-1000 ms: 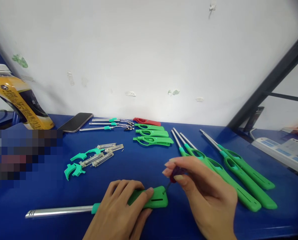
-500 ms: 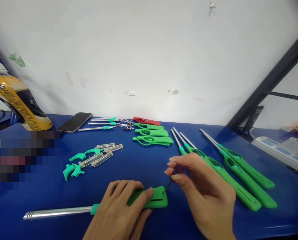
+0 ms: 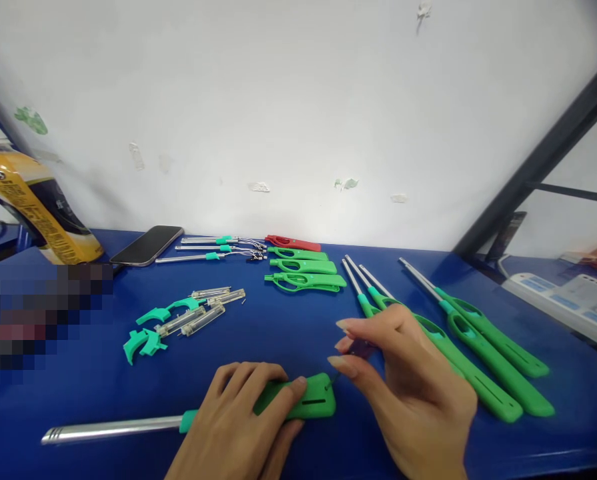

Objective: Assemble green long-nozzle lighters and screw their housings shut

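Observation:
My left hand (image 3: 248,413) presses a green lighter (image 3: 321,393) with a long metal tube onto the blue table, the tube pointing left. At the lighter's right end, my right hand (image 3: 408,393) holds a small screwdriver (image 3: 361,348) between its fingers. Its handle is dark and mostly hidden, and its thin shaft reaches a hole near the end of the green body. More long green lighters (image 3: 493,333) lie to the right, some partly behind my right hand.
Teal triggers (image 3: 135,343) and clear fuel tanks (image 3: 203,320) lie left of centre. Green and red shells (image 3: 293,243), metal tubes with wires (image 3: 193,257) and a phone (image 3: 148,245) lie near the wall. A bottle (image 3: 43,200) stands far left, a white power strip (image 3: 568,307) right.
The fingers of my right hand have shifted and spread slightly around the screwdriver handle. My left hand still holds the lighter in nearly the same place.

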A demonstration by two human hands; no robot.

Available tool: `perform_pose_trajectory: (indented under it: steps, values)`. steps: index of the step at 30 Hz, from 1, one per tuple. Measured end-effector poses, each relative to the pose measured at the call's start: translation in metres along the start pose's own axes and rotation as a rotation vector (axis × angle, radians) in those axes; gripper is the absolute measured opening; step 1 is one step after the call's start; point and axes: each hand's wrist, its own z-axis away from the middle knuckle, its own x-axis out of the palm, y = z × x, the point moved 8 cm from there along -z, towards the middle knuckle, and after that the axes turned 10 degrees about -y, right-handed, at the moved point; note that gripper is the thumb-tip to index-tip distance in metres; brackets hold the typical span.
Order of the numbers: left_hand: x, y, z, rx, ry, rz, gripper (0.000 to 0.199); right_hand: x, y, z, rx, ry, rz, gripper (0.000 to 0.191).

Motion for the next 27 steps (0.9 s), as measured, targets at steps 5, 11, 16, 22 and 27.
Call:
perform_pose_trajectory:
  steps: [5,11,16,22,27]
  values:
    - [0.0,-0.001,0.0,0.0,0.005,-0.005,0.035,0.006,0.004,-0.001,0.073,-0.102,-0.023,0.037]
    - [0.0,0.0,0.001,0.0,0.01,0.002,0.033,-0.002,0.005,-0.001,0.048,0.022,-0.039,0.036]
    - [0.001,-0.002,0.002,-0.002,0.008,-0.009,0.035,0.003,0.0,-0.002,0.027,-0.079,-0.006,0.034]
    - [0.001,0.0,0.0,-0.006,-0.015,-0.001,0.034,0.007,-0.001,-0.002,0.024,-0.063,-0.11,0.036]
    - [0.0,0.001,0.001,-0.011,-0.027,0.001,0.035,0.006,-0.004,-0.002,-0.014,0.004,-0.018,0.031]
